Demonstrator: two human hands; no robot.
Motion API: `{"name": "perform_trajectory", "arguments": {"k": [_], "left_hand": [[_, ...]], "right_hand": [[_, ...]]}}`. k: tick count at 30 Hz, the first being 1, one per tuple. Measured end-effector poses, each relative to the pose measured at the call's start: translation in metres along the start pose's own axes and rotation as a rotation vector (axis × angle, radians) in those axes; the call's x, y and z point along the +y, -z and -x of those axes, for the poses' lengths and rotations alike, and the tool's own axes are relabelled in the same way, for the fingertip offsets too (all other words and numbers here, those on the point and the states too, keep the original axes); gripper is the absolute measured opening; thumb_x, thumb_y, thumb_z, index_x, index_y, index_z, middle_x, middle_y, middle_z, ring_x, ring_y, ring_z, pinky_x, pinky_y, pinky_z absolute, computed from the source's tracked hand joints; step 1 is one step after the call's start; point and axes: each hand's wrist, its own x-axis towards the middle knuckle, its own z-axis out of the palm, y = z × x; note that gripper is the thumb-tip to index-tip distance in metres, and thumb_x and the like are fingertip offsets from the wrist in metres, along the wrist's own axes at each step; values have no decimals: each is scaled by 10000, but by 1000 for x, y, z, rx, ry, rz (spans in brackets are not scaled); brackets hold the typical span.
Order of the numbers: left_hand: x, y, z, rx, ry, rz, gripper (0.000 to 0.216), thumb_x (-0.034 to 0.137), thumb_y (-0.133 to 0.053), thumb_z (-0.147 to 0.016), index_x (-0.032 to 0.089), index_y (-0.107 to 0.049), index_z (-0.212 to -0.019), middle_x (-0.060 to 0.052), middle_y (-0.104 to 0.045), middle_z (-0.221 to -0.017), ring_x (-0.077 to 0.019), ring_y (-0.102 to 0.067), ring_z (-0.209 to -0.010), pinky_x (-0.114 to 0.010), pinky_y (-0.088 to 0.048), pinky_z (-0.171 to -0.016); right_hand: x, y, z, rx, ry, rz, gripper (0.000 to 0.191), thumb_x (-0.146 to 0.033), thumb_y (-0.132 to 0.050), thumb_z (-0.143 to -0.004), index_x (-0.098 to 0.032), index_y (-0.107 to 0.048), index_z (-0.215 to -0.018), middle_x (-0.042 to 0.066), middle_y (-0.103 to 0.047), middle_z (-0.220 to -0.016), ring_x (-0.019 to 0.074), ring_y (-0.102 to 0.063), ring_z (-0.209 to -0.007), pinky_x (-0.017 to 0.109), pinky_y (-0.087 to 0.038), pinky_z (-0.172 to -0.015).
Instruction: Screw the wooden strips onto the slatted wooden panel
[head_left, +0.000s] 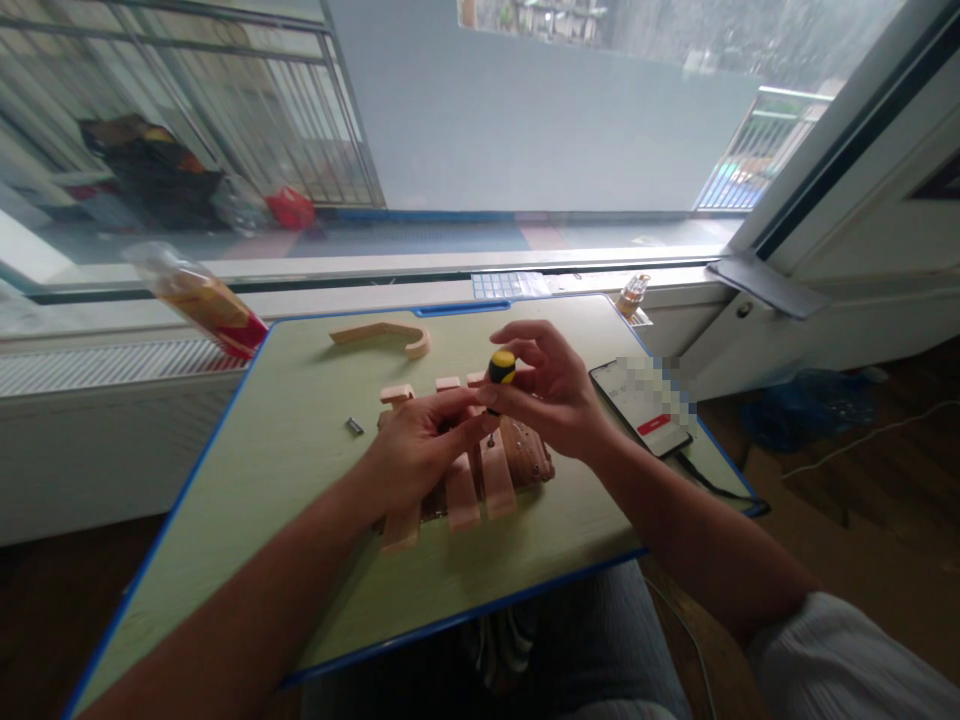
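Upright in my right hand (551, 395) is a short screwdriver (502, 366) with a yellow and black handle, gripped between thumb and fingers. The thumb and forefinger of my left hand (424, 440) pinch at its lower end, partly hiding the shaft. Both hands are over a brown, leather-looking piece (532, 450) with small dots along its right edge. Light tan strips (463, 495) lie across it, and their far ends (396, 393) show beyond my hands. A small dark screw head or tip (491, 440) shows on the right strip. My left hand covers much of the piece.
The pale green table (247, 560) has a blue rim. A curved tan strip (382, 332) lies at the back, a small metal piece (355, 426) at left. A phone (641, 405) with a strap lies right. A bottle (202, 305) and a small glass container (632, 296) stand beyond the table.
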Motion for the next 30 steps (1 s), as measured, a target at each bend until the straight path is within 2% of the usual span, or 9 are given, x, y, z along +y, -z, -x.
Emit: {"name": "perform_trajectory", "arguments": {"k": [3,6,10,16,24,27,30], "left_hand": [[5,1,-1,-30,-7,12,445,579,-754,-985,202,-843,-1205,-84,-803,-1075,-223,-694,-885,-303,-542,-736],[11,1,-1,-76,-20,23,451,573,-711,-1018,211,-839,-1255,-79,-818,-1139,-229,-704,-929,-297,-533,-758],[15,2,-2,-90,-44,4,427,555,-672,-1047,214,-834,-1248,-67,-815,-1112,-230,-700,-950,-302,-535,-810],[8,1,0,-39,-38,-88,402,553,-765,-987,224,-838,-1206,-33,-761,-939,-188,-647,-798,-276,-504,-692],[2,-1,1,-17,-20,-89,411,543,-742,-1000,239,-849,-1256,-59,-805,-993,-230,-721,-882,-309,-570,-782],[4,-1,0,-34,-6,-51,399,538,-729,-1010,263,-843,-1278,-53,-830,-1080,-246,-750,-952,-323,-583,-841],[8,0,-2,-68,-26,-26,383,540,-719,-1018,250,-845,-1234,-50,-830,-1116,-252,-747,-1002,-314,-576,-861]], "right_hand": [[-5,3,-2,-96,-71,-53,485,-382,-907,-870,-250,-700,-1289,38,-745,-1083,143,-678,-791,280,-586,-646],[-5,5,-4,-133,-76,-79,398,-377,-893,-888,-217,-721,-1209,41,-770,-1030,122,-658,-744,280,-582,-664],[0,4,-5,-71,-18,-16,420,-386,-952,-834,-241,-676,-1116,10,-706,-998,136,-663,-814,284,-571,-690],[8,2,-3,-16,10,33,489,-436,-963,-816,-282,-559,-1044,-35,-627,-947,108,-582,-708,269,-531,-602],[7,-4,-3,52,42,62,500,-417,-994,-767,-262,-587,-1013,-48,-637,-885,98,-561,-681,252,-501,-564],[6,0,-3,10,-9,35,494,-423,-992,-764,-242,-683,-1105,-11,-682,-971,95,-568,-691,232,-448,-513],[2,6,-4,-78,-112,-14,474,-419,-932,-842,-230,-745,-1234,22,-754,-1036,75,-549,-620,222,-398,-468]]}}
